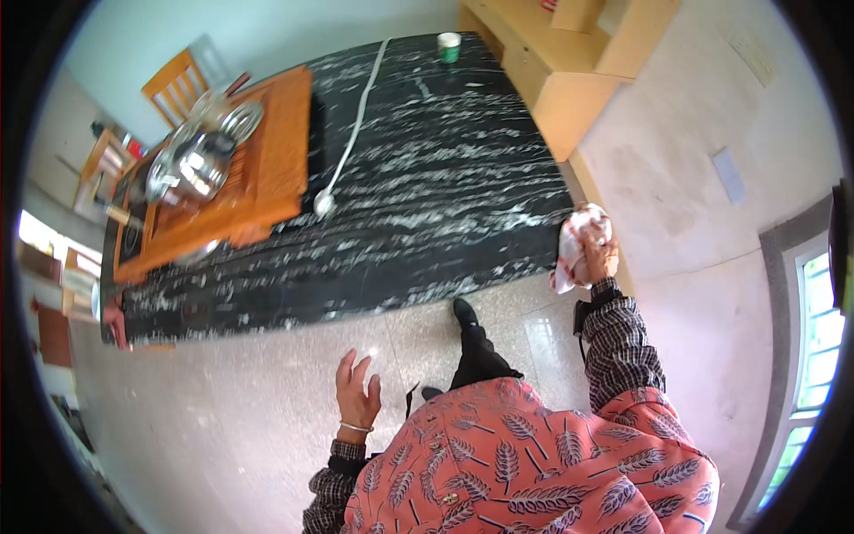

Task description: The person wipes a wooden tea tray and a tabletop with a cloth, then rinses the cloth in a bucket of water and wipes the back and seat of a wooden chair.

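My right hand (602,259) is closed on a white cloth with reddish marks (574,248), pressed at the right edge of the black marbled tabletop (427,180). Part of the cloth hangs down past that edge. My left hand (358,394) is in the air over the floor, in front of the table, with its fingers apart and nothing in it. A white cable (360,113) with a plug or socket end (324,202) runs across the tabletop. At the back right stands a green and white cup (449,48).
An orange wooden tea tray (273,167) on the table's left bears a shiny metal kettle (200,167) and glassware. Behind it is a wooden chair (175,83). A light wooden cabinet (567,100) adjoins the table's far right, near the wall (680,200).
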### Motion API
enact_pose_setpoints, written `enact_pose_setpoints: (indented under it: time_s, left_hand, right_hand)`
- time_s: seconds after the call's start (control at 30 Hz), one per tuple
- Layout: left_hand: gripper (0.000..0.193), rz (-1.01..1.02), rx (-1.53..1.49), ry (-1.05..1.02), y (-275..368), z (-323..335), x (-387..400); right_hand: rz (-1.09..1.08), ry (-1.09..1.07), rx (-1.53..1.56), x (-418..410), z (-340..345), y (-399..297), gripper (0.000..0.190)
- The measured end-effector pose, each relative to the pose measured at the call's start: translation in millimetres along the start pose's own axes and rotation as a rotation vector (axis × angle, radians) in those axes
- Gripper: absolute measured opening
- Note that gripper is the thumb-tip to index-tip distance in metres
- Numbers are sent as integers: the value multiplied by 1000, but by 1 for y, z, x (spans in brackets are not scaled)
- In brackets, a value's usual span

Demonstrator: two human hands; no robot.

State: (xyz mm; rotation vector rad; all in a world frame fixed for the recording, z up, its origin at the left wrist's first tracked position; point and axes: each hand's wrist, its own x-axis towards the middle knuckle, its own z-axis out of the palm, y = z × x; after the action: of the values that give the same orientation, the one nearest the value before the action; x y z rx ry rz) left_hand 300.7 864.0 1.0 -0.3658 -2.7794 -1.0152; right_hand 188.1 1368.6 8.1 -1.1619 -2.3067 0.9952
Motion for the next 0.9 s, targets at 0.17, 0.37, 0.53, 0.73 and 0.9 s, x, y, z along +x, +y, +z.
enact_pose_setpoints:
  time_s: [0.17,0.37,0.53,0.73,0.9]
  left_hand:
    - [23,-543,-117,76,-85,-2,-181]
    - [20,-923,-231,33,-128,-7,-310]
    - [21,-930,-241,75,-122,-29,-284]
    - [25,-933,-315,124,-151,-66,-247]
    - [27,-1091,-278,-25,-221,-93,-305]
  right_hand:
    - [-133,-287,155,-45,46,37,86]
    - [617,-412,921,-148,77,-44,92]
    - [521,-478,944,-195,129,-57,77]
    - [417,-655,1045,-266,195,-75,56]
    - [519,-987,1124,-388,221,-162,47]
